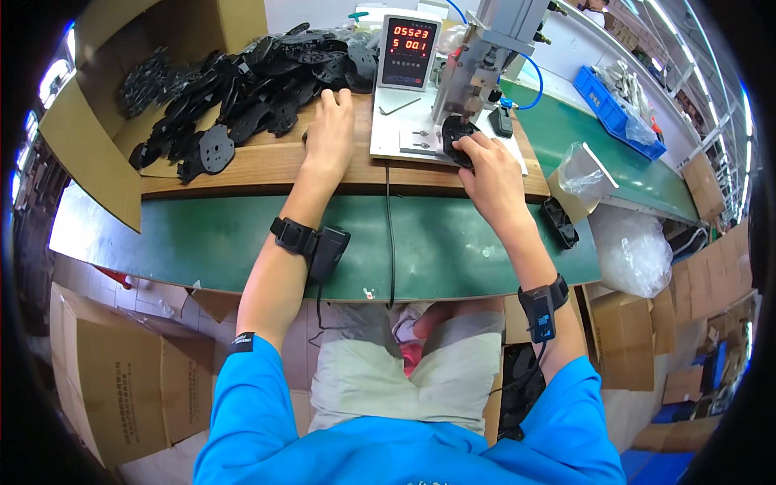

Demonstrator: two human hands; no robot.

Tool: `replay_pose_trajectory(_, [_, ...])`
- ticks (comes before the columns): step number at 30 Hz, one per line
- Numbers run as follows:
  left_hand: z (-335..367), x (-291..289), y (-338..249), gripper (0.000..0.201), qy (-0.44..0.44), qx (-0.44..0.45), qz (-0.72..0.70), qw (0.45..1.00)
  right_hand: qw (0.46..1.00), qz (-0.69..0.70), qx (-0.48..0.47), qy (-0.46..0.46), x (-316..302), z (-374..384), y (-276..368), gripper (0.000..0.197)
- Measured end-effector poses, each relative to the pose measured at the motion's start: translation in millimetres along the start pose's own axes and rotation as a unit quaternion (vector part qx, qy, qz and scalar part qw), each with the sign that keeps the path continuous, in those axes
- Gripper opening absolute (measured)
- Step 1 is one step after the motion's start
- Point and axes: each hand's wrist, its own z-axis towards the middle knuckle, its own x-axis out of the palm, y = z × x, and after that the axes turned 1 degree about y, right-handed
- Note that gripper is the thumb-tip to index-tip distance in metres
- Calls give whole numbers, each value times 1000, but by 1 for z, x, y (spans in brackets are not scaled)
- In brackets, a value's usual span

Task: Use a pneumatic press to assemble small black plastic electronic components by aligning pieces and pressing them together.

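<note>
My right hand (491, 174) is at the small bench press (478, 77), its thumb and fingers closed on a black plastic part (455, 137) beneath the press head. The part's far side is partly hidden by my fingers. On the wooden board (267, 174), left of the press base (388, 137), rests my left hand (330, 133) with bent fingers. A dark bit shows beside its thumb, but what it holds is hidden under the palm. Just beyond and left of it lies a heap of flat black plastic parts (214, 149), spilling from an open carton (89, 153).
A counter box with a red display (409, 52) and a hex key (400, 106) are on the press base. A black part (559, 223) lies on the green table (453, 242) at right. A blue crate (618, 113) holds bagged items. Cartons (129, 372) stand on the floor.
</note>
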Motion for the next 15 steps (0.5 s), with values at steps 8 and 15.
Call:
replay_pose_trajectory(8, [-6,4,2,36,-100,-7,95,990,1000,8,-9,-16,1,0,2,36])
replay_pose_trajectory(15, [-7,-41,-50,31,-184,292,-218,913,994,97,-15,-43,-30,17,-26,19])
